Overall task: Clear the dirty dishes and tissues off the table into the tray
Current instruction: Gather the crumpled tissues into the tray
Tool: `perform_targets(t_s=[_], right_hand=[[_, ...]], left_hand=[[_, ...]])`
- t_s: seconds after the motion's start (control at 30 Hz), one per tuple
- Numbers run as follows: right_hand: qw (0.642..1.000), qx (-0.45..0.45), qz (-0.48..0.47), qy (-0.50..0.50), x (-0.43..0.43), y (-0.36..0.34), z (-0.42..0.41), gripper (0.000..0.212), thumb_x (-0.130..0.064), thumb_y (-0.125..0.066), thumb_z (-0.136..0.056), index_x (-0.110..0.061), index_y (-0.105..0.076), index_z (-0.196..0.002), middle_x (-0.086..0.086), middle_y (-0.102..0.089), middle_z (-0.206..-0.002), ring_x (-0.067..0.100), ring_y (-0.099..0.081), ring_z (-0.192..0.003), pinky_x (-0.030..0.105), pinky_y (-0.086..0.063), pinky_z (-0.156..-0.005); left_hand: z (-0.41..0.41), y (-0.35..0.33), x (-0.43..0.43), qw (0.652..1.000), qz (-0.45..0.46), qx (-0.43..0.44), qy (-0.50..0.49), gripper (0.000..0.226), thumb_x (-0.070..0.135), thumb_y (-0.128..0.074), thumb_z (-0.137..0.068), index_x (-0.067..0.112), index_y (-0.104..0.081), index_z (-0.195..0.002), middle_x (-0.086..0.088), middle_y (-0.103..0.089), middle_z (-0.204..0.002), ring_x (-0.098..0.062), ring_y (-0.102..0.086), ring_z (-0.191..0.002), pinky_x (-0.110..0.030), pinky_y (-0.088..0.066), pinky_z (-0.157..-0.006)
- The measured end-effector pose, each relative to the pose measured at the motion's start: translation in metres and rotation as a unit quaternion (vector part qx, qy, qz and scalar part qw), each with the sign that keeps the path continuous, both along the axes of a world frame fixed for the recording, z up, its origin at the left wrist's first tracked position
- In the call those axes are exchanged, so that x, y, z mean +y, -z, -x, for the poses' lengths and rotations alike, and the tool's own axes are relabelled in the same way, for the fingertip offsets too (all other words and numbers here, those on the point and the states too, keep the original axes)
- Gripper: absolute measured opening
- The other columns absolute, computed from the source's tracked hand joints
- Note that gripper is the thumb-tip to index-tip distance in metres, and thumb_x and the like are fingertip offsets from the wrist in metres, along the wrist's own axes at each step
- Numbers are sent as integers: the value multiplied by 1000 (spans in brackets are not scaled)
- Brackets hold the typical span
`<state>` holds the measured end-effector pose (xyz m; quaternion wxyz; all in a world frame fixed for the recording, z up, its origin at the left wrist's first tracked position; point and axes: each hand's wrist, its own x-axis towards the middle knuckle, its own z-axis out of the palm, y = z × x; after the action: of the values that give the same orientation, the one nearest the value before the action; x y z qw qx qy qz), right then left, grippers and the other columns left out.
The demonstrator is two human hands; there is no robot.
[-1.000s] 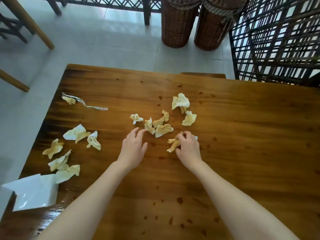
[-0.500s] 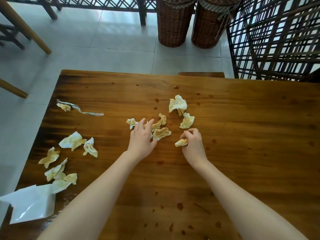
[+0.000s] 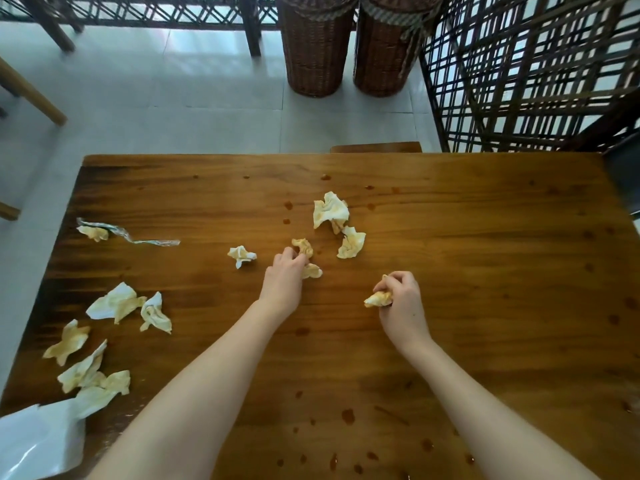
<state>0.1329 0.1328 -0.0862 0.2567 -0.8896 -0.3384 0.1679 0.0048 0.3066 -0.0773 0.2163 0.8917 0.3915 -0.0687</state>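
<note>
L hand (image 3: 284, 277) grip curls on half-hidden tissue (image 3: 312, 271) — R hand (image 3: 403, 303) grip clamps wad (image 3: 376, 299), mostly hidden.

Right hand (image 3: 401, 306) covers most of held tissue (image 3: 376, 299); one tip shows. Left hand (image 3: 284, 278) hides part of two tissues (image 3: 312, 271). White packet (image 3: 38, 441) cut off at lower-left edge; wicker baskets (image 3: 315, 46) cut off at top.

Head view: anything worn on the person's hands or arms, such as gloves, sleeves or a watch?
No. The left hand and right hand are ungloved; the left arm and right arm are bare to the frame's edge. No sleeve, watch, bracelet or ring shows.
</note>
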Motion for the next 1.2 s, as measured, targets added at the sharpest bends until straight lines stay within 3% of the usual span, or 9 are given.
perform_targets(t_s=[0.2, 0.37, 0.47, 0.7, 0.87, 1.03, 1.2], right_hand=[[1000, -6, -13, 2, -8, -9, 2, 24, 4, -72, -76, -16, -67, -87, -2, -49, -107, 7, -40, -101, 17, -38, -81], [1000, -4, -11, -8, -2, -23, 7, 21, 4, -69, -79, -15, -68, -89, -6, -44, -103, 6, -39, -100, 12, -34, -78], [1000, -3, -13, -19, 9, -31, 6, 22, 5, -67, -80, -15, -67, -90, -5, -44, -105, 6, -37, -102, 16, -36, -81], [999, -17, -11, -36, 22, -41, 13, 22, 4, -67, -81, -15, -67, -92, -6, -45, -105, 7, -39, -102, 17, -39, -80], [1000, -21, -3, -18, 10, -47, 15, 24, 5, -69, -79, -15, -68, -94, -1, -49, -111, 7, -39, -103, 11, -35, -75], [999, -28, 13, 22, -37, -54, 10, 27, 5, -68, -80, -14, -67, -98, -2, -49, -112, 8, -43, -106, 12, -37, -82], [997, -31, 15, 71, -104, -63, -2, 27, 3, -69, -80, -14, -66, -101, 0, -49, -116, 9, -44, -110, 10, -38, -81]], left_hand=[[11, -16, -3, 997, 4, -59, -49, 34, -3, -49, -94, 10, -60, -124, -7, -56, -117, -21, -52, -104, -32, -50, -85], [26, -34, -5, 994, -4, -92, -63, 32, -4, -48, -95, 8, -60, -122, -7, -55, -118, -22, -55, -101, -31, -52, -80], [35, -42, -4, 994, -21, -90, -66, 32, -5, -47, -93, 9, -59, -119, -7, -54, -115, -22, -55, -96, -27, -43, -67], [50, -51, -2, 991, -52, -100, -72, 35, -3, -53, -92, 14, -52, -122, -4, -56, -109, -10, -43, -81, -18, -28, -53], [50, -54, -11, 992, -61, -102, -40, 54, -2, -52, -92, 19, -42, -141, -4, -55, -119, -20, -57, -97, -27, -49, -70], [28, -53, -40, 992, -64, -110, 21, 64, -5, -53, -89, 23, -38, -144, -3, -55, -118, -20, -57, -97, -23, -44, -67], [-6, -57, -86, 986, -51, -121, 101, 65, -5, -54, -89, 24, -38, -145, -4, -54, -125, -22, -56, -105, -27, -51, -72]])
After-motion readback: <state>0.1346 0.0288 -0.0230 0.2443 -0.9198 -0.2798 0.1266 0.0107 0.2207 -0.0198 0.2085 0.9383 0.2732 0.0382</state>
